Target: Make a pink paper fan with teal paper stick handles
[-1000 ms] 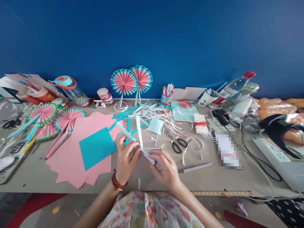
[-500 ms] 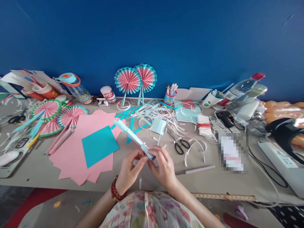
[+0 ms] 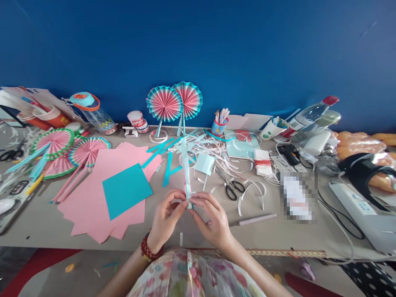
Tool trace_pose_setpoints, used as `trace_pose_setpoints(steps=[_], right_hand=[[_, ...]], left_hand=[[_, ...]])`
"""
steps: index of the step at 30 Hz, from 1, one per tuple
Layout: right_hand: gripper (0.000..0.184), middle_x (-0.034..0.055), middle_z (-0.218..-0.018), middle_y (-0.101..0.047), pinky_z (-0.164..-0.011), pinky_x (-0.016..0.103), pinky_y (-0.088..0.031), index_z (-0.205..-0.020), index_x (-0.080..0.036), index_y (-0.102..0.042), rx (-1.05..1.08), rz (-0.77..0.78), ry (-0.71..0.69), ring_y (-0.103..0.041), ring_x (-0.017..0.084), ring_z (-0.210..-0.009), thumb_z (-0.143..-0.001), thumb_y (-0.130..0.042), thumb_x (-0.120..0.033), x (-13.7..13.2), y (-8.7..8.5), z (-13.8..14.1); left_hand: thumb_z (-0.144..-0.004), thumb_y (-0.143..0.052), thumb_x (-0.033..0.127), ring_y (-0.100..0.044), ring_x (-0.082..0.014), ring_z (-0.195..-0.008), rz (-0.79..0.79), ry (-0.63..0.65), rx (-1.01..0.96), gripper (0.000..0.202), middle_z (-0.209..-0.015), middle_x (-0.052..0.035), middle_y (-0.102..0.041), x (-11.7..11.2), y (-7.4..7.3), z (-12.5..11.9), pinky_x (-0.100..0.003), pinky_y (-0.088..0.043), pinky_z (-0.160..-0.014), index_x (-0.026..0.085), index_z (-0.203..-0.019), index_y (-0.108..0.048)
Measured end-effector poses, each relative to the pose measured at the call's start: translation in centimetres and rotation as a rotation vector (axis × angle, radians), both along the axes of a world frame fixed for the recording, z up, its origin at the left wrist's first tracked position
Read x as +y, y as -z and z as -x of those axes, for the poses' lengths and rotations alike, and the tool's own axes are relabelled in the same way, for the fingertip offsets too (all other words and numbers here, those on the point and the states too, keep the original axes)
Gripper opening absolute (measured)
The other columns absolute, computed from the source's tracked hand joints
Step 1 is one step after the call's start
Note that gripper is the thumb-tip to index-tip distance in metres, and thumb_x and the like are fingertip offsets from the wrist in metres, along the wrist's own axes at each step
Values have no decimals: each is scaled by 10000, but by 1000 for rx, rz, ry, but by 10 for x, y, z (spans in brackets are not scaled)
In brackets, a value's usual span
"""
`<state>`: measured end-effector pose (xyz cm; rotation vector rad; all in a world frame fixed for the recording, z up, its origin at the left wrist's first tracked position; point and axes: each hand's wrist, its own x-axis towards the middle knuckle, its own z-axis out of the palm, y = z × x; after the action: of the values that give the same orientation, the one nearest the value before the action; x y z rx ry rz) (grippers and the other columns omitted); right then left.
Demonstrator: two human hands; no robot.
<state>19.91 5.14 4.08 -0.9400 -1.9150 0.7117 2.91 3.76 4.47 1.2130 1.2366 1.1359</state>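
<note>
A narrow folded paper fan (image 3: 186,165), pale blue with a bit of pink along its edge, points away from me over the table. Both hands pinch its near end: my left hand (image 3: 168,216) from the left, my right hand (image 3: 212,216) from the right, fingertips almost meeting. To the left, a teal paper square (image 3: 127,192) lies on pink paper sheets (image 3: 83,194). Black-handled scissors (image 3: 232,187) rest to the right of the hands. Beyond them, two opened round paper fans (image 3: 164,103) lean against the wall.
Paper strips (image 3: 213,144) are heaped behind the hands. More round fans (image 3: 89,152) lie at the left, near a water bottle (image 3: 93,111). At the right are a clear bottle (image 3: 309,115), a power strip (image 3: 360,210) and cables. A pale stick (image 3: 257,219) lies near the front.
The folded fan has swung from slanting up-left to pointing almost straight away from me. Both hands still grip its near end, now slightly further left. The view has shifted a little.
</note>
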Motion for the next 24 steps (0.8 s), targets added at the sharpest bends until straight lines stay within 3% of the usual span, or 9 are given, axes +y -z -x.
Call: trace_pose_setpoints(steps=[6, 11, 18, 24], right_hand=[[219, 86, -1053, -668, -847, 353, -554, -1096, -238, -607, 4, -26, 39, -647, 214, -1010, -898, -630, -150, 2, 7, 1], [219, 81, -1011, -695, -830, 358, -555, -1087, -231, -624, -39, -48, 13, -660, 216, -974, -885, -635, -146, 2, 4, 1], [124, 57, -905, -729, -788, 344, -556, -967, -221, -626, -121, -40, -19, -691, 207, -893, -906, -573, -127, 6, -11, -4], [134, 68, -904, -738, -726, 350, -567, -952, -211, -626, -247, -74, -73, -701, 221, -849, -930, -506, -154, 9, -22, -9]], left_hand=[[-910, -618, 334, -596, -197, -987, 27, 61, -33, 152, -1151, -73, -555, -3, 6, 3, -256, -496, -794, 191, -875, -655], [-912, -613, 297, -581, -230, -1080, 10, 56, -28, 112, -1181, -68, -567, -4, 10, 7, -281, -489, -862, 209, -889, -678], [-945, -553, 301, -563, -253, -1155, -15, 103, 36, 202, -1211, -105, -561, -4, 0, 10, -307, -487, -905, 185, -831, -673], [-961, -529, 295, -488, -264, -1279, -63, 107, 161, 208, -1107, -113, -613, -5, -9, 11, -336, -448, -1004, 194, -827, -652]])
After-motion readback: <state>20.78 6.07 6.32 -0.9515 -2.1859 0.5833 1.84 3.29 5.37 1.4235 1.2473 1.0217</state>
